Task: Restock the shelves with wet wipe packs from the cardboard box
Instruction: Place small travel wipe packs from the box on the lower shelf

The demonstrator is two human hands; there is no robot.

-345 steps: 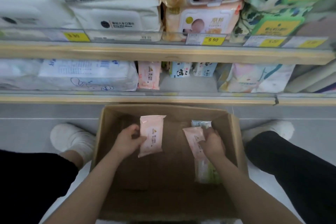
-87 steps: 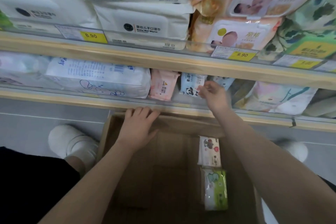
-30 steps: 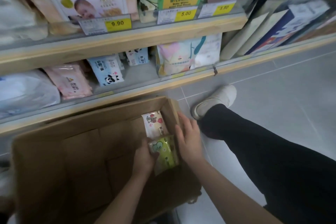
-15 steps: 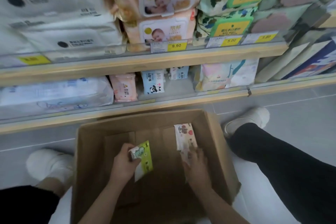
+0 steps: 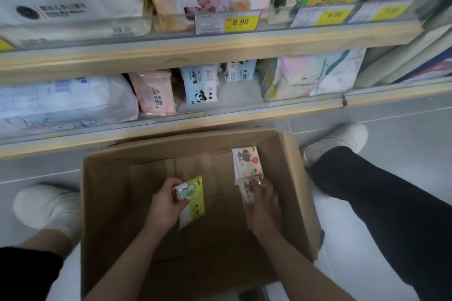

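The green wet wipe pack (image 5: 192, 199) is held up inside the cardboard box (image 5: 105, 203), the left hand (image 5: 164, 206) curled round its upper left end with thumb and fingers pinching it, the pack tilted so its green edge faces right. Near the box's right wall, the right hand (image 5: 263, 205) lies over a white pack with a red print (image 5: 244, 189); its fingers bend down onto it, but whether they already grip it cannot be told. A second white pack (image 5: 247, 160) lies just beyond, touching or overlapping the first. The step in hand looks like picking up the last packs from the box, which shows a bare cardboard bottom otherwise. The next move probably calls for closing the right hand on the white pack, lifting both hands over the box's far rim and standing the packs on the lower shelf (image 5: 220, 115), where a gap shows behind the panda pack (image 5: 200, 88) and beside the pink pack (image 5: 154, 93), under the shelf's low front lip.
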